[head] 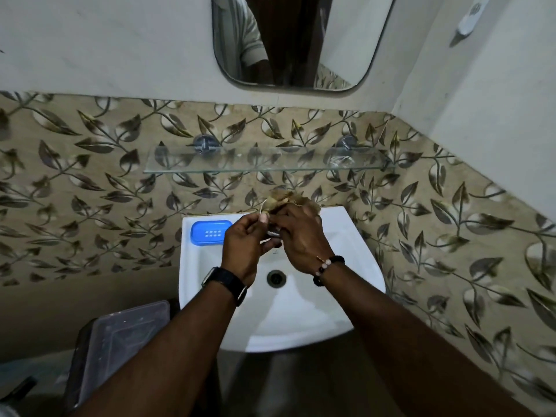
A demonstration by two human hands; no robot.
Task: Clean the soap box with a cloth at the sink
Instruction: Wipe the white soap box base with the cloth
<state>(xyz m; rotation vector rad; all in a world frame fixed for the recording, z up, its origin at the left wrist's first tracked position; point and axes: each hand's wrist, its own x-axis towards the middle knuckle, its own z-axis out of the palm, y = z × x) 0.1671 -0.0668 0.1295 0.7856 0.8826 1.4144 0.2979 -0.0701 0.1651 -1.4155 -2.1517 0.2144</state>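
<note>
A blue soap box [210, 232] with a slotted top lies on the back left corner of the white sink [355, 275]. Over the back of the basin my right hand [301, 239] is closed on a crumpled beige cloth [288, 198], which sticks out above the fingers. My left hand [245, 245] is just left of it and pinches a loose thread or edge of the same cloth between thumb and fingers. Both hands are apart from the soap box. The tap is mostly hidden behind my hands.
The drain [276, 278] sits in the middle of the basin. A glass shelf [240, 167] runs along the leaf-patterned wall above the sink, below a mirror [340, 40]. A dark bin with a clear lid [120, 341] stands at the lower left.
</note>
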